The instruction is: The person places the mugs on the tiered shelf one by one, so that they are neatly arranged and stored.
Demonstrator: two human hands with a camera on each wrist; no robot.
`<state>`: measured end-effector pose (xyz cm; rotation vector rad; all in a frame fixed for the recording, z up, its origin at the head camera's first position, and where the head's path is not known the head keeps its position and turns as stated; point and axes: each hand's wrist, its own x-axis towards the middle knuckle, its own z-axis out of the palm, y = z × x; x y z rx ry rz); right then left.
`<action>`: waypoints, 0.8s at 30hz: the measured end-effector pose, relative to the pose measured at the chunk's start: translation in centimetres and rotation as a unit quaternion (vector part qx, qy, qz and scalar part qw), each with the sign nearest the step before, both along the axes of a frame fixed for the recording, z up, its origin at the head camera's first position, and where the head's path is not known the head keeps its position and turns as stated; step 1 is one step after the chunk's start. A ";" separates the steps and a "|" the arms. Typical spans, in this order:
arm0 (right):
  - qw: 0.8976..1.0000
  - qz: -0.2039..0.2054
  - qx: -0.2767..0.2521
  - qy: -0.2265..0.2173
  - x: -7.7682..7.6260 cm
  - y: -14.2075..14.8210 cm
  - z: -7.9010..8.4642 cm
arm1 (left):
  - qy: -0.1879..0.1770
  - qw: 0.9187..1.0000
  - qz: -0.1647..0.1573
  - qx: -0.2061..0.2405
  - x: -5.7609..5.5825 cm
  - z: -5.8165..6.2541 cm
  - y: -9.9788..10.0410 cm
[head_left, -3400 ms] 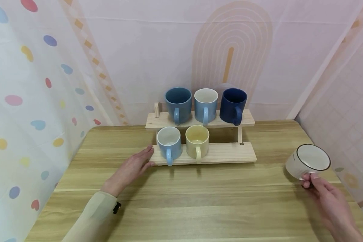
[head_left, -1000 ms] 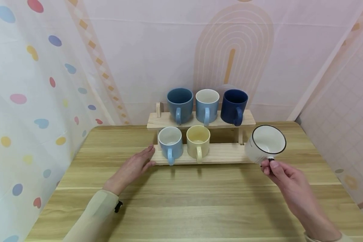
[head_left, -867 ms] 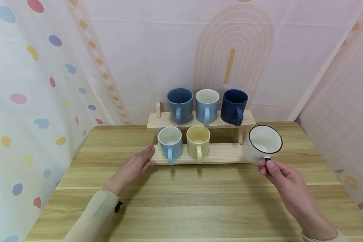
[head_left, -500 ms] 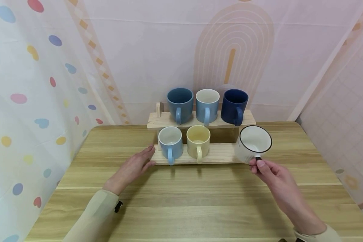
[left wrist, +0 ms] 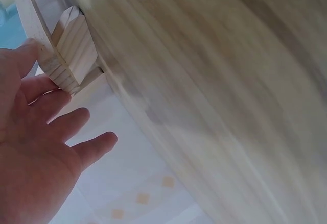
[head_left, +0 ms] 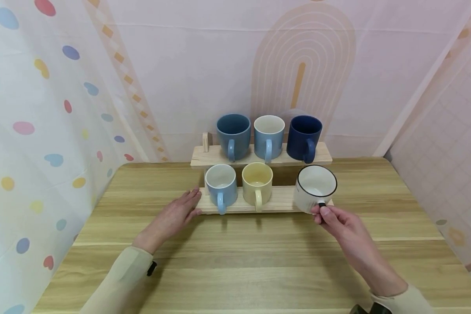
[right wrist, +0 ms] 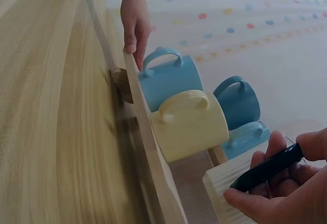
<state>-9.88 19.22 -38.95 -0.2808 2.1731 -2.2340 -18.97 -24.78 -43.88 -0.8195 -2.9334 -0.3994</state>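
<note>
My right hand [head_left: 347, 226] pinches the dark handle of a white enamel-style mug [head_left: 308, 198] with a black rim. The mug is upright at the right end of the lower board of a two-tier wooden rack [head_left: 284, 200], overlapping that board in the head view. In the right wrist view, thumb and fingers close around the black handle [right wrist: 265, 170]. My left hand [head_left: 170, 220] rests with fairly straight fingers against the rack's left end; in the left wrist view its thumb and fingertips [left wrist: 61, 97] touch the board's end. Left of the white mug stands a yellow mug [head_left: 255, 192].
A light blue mug [head_left: 224, 196] is beside the yellow one. On the upper board are a teal-blue mug [head_left: 239, 137], a light blue mug with white inside [head_left: 264, 144] and a navy mug [head_left: 298, 144]. The wooden table [head_left: 235, 261] ends at a patterned curtain [head_left: 172, 78].
My right hand has carried the white mug from the table's right side leftward to the right end of the lower board. My left hand has stayed at the rack's left end.
</note>
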 end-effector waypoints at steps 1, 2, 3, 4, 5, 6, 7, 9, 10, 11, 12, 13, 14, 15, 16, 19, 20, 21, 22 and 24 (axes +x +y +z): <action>1.000 -0.002 0.003 -0.004 -0.1 -0.1 0.0 | -0.001 1.000 0.002 -0.003 0.0 0.0 0.0; 1.000 -0.003 0.005 -0.008 -0.2 -0.2 -0.1 | -0.001 1.000 0.002 -0.005 0.1 0.0 0.0; 1.000 -0.004 0.008 -0.013 -0.3 -0.3 -0.1 | -0.002 1.000 0.004 -0.008 0.1 0.0 0.0; 1.000 -0.005 0.012 -0.017 -0.4 -0.4 -0.2 | -0.002 1.000 0.005 -0.010 0.1 0.1 0.0; 1.000 -0.005 0.015 -0.019 -0.5 -0.5 -0.2 | -0.003 1.000 0.005 -0.013 0.1 0.1 0.0; 1.000 -0.006 0.017 -0.021 -0.6 -0.5 -0.3 | -0.002 1.000 0.004 -0.014 0.1 0.1 0.0; 1.000 -0.006 0.019 -0.023 -0.6 -0.6 -0.3 | -0.002 1.000 0.004 -0.015 0.1 0.1 0.0; 0.999 -0.007 0.024 -0.026 -0.8 -0.8 -0.4 | -0.003 1.000 0.003 -0.017 0.1 0.2 0.0; 0.999 -0.007 0.026 -0.027 -0.9 -0.9 -0.5 | -0.003 1.000 0.003 -0.018 0.1 0.2 0.0; 0.999 -0.007 0.028 -0.028 -1.0 -0.9 -0.5 | -0.004 1.000 0.003 -0.018 0.1 0.2 0.0; 0.999 -0.007 0.030 -0.031 -1.0 -1.0 -0.5 | -0.005 1.000 0.003 -0.019 0.1 0.2 0.0; 0.999 -0.007 0.032 -0.033 -1.1 -1.1 -0.5 | -0.007 1.000 0.004 -0.019 0.1 0.2 0.0; 0.999 -0.008 0.033 -0.036 -1.1 -1.2 -0.5 | -0.007 1.000 0.004 -0.019 0.1 0.3 0.0; 0.999 -0.008 0.033 -0.038 -1.2 -1.3 -0.5 | -0.008 1.000 0.004 -0.019 0.1 0.3 0.0; 0.999 -0.007 0.034 -0.039 -1.2 -1.4 -0.5 | -0.008 1.000 0.003 -0.019 0.1 0.3 0.0; 0.999 -0.005 0.029 -0.041 -1.4 -1.7 -0.7 | -0.008 1.000 0.003 -0.018 0.1 0.4 0.0; 0.999 -0.004 0.027 -0.041 -1.5 -1.8 -0.7 | -0.009 1.000 0.004 -0.018 0.1 0.4 -0.1; 0.999 -0.003 0.025 -0.040 -1.6 -2.0 -0.8 | -0.010 1.000 0.004 -0.017 0.1 0.3 -0.1; 0.999 -0.001 0.024 -0.040 -1.7 -2.1 -0.9 | -0.011 1.000 0.005 -0.017 0.1 0.3 -0.1; 0.999 0.000 0.022 -0.041 -1.9 -2.2 -1.0 | -0.011 1.000 0.006 -0.016 0.1 0.3 -0.1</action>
